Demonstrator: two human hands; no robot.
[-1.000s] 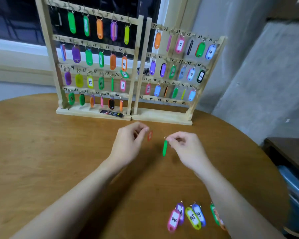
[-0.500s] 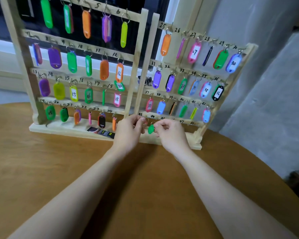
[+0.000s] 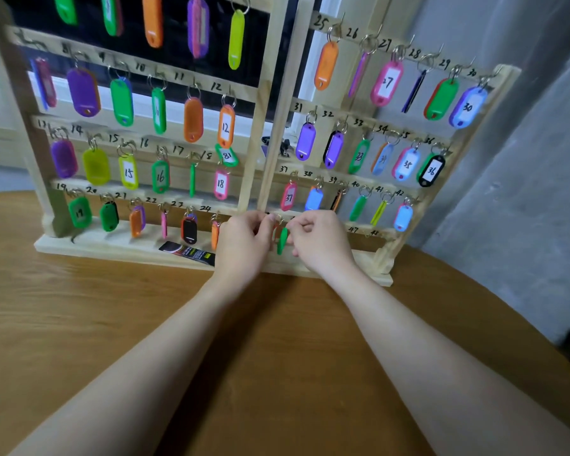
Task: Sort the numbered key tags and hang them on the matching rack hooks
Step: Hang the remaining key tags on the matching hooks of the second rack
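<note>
Two wooden racks stand side by side, the left rack and the right rack, with numbered hooks and coloured tags hanging on them. Both my hands are at the left end of the right rack's bottom row. My left hand pinches a metal ring at that rail; only a thin reddish sliver of its tag shows beside my fingers. A green tag hangs edge-on between my hands, and my right hand pinches it at its top. The hooks there are hidden by my fingers.
The racks sit on a round wooden table. A black packet lies on the left rack's base. Bare hooks marked 47 and 48 are to the right of my hands. A grey wall stands at the right.
I have leaned closer to the racks. Both hands moved from mid-table up to the right rack's bottom rail, carrying the red and green tags. The loose tags near me are out of view.
</note>
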